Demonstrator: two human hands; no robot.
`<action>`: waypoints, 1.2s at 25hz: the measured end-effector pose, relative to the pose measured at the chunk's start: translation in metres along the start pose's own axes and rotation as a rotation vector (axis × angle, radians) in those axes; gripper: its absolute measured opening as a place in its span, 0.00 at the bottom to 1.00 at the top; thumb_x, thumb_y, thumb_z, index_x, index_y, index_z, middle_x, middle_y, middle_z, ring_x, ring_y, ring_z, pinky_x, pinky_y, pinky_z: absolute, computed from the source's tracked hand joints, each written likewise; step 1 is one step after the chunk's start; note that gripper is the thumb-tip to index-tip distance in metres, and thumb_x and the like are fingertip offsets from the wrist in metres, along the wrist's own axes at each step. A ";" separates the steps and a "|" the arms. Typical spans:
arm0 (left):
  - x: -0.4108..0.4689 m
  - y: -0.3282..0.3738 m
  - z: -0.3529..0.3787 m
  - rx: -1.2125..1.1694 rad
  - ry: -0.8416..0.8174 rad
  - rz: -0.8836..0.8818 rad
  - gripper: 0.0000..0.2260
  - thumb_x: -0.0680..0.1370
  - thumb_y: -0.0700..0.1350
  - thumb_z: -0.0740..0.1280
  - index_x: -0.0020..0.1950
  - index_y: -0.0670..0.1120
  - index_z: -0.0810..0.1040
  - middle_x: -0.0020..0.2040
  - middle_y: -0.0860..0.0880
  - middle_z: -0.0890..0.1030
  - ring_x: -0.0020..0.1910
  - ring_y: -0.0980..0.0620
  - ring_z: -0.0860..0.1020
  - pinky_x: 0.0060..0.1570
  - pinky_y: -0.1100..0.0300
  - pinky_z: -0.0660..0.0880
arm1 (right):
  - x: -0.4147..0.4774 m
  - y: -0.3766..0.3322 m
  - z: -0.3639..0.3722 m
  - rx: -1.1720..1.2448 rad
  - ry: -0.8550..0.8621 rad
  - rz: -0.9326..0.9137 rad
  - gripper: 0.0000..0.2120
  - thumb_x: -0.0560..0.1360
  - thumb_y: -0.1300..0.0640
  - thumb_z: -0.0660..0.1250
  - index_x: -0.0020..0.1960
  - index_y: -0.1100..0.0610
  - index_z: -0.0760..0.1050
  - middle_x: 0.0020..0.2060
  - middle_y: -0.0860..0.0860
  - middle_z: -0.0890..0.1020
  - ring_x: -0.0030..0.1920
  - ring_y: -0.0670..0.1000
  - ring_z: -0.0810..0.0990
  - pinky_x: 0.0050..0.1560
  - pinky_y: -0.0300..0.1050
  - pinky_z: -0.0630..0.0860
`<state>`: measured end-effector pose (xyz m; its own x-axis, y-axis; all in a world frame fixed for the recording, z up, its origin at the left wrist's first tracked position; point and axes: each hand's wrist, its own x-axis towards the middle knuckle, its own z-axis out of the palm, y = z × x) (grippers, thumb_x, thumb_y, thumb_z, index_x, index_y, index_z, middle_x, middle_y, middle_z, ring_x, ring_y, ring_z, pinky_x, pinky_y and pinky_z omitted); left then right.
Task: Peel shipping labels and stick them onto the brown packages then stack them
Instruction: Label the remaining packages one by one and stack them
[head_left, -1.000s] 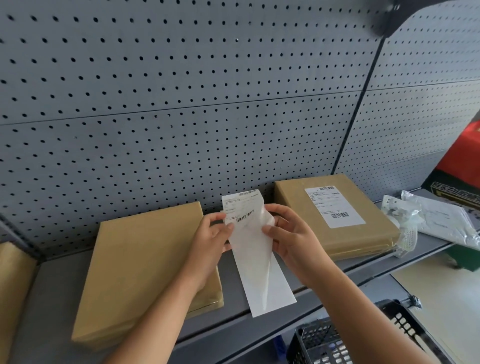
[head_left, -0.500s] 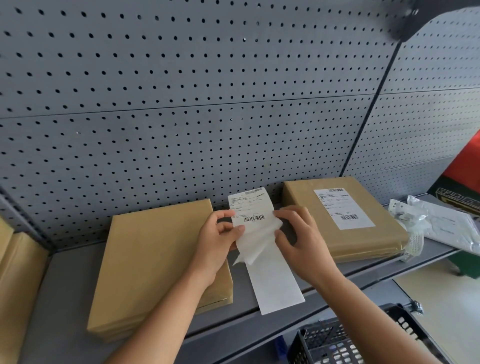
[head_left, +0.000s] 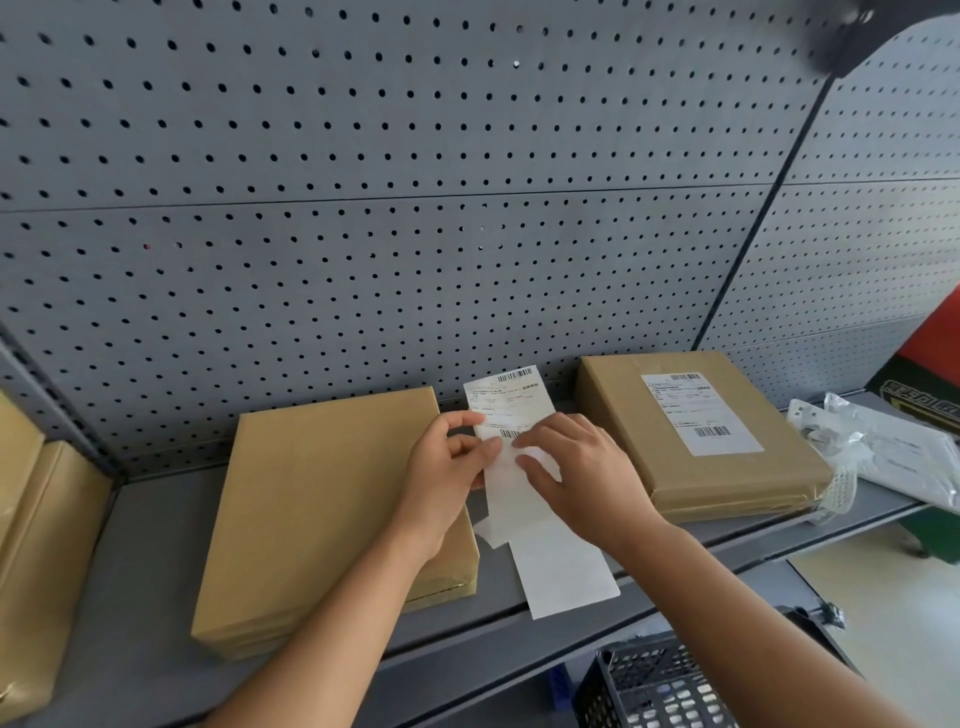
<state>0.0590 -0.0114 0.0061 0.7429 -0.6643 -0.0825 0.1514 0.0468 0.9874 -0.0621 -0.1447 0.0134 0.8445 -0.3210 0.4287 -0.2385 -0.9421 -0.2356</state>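
Observation:
A white shipping label (head_left: 506, 397) with barcodes stands up between my hands, above the grey shelf (head_left: 150, 561). My left hand (head_left: 449, 470) pinches its left edge. My right hand (head_left: 576, 473) grips the white backing strip (head_left: 563, 566), which hangs down to the shelf's front edge. A plain brown package (head_left: 322, 509) lies flat to the left, under my left wrist. A second brown package (head_left: 691, 431) lies to the right and carries a stuck label (head_left: 698, 413).
A grey pegboard wall (head_left: 415, 208) rises behind the shelf. More brown packages (head_left: 36, 519) sit at the far left. Clear plastic bags (head_left: 883, 447) lie at the right end. A black mesh basket (head_left: 660, 686) stands below the shelf front. A red and green box (head_left: 930, 379) is at far right.
The backing has been pulled further down off the label, and my right hand has dropped lower over it. The view has shifted left, so the packages sit further right.

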 end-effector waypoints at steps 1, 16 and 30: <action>0.000 -0.001 -0.002 -0.005 -0.010 0.003 0.14 0.79 0.40 0.72 0.63 0.45 0.75 0.47 0.37 0.85 0.42 0.49 0.85 0.41 0.58 0.81 | -0.001 -0.001 0.002 -0.011 -0.001 -0.004 0.09 0.78 0.48 0.68 0.56 0.49 0.81 0.53 0.44 0.82 0.54 0.50 0.79 0.55 0.47 0.77; -0.007 -0.004 -0.004 0.039 -0.063 0.096 0.18 0.76 0.38 0.75 0.63 0.45 0.73 0.46 0.42 0.88 0.44 0.54 0.82 0.46 0.64 0.75 | 0.001 -0.004 0.004 0.025 0.023 0.001 0.11 0.80 0.45 0.64 0.53 0.50 0.81 0.46 0.45 0.84 0.42 0.50 0.83 0.36 0.45 0.78; -0.007 -0.011 0.000 0.102 -0.090 0.122 0.19 0.75 0.38 0.75 0.63 0.47 0.73 0.49 0.41 0.87 0.44 0.45 0.82 0.49 0.50 0.76 | 0.006 0.000 -0.004 -0.049 -0.055 0.010 0.10 0.82 0.49 0.61 0.52 0.50 0.80 0.45 0.46 0.83 0.39 0.54 0.80 0.34 0.47 0.75</action>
<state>0.0522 -0.0071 -0.0039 0.6895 -0.7228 0.0463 -0.0065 0.0577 0.9983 -0.0588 -0.1467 0.0200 0.8667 -0.3262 0.3774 -0.2694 -0.9428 -0.1962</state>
